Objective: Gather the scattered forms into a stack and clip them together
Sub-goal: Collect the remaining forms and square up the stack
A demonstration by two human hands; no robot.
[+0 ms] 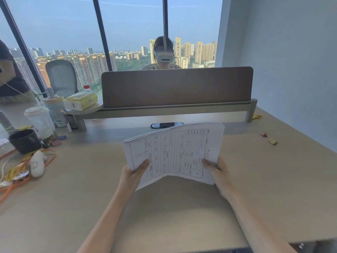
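Head view: we hold the forms (173, 152) above the desk (73, 198), left hand (134, 173) and right hand (218, 170) pinching the near corners; the binder clips (273, 141) lie far right, nearer our right hand.

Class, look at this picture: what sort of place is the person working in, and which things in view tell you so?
Most likely a high-rise office. A desk with a brown divider screen, a mesh office chair, and tall windows looking out over city towers point to it. Both hands hold a stack of printed forms.
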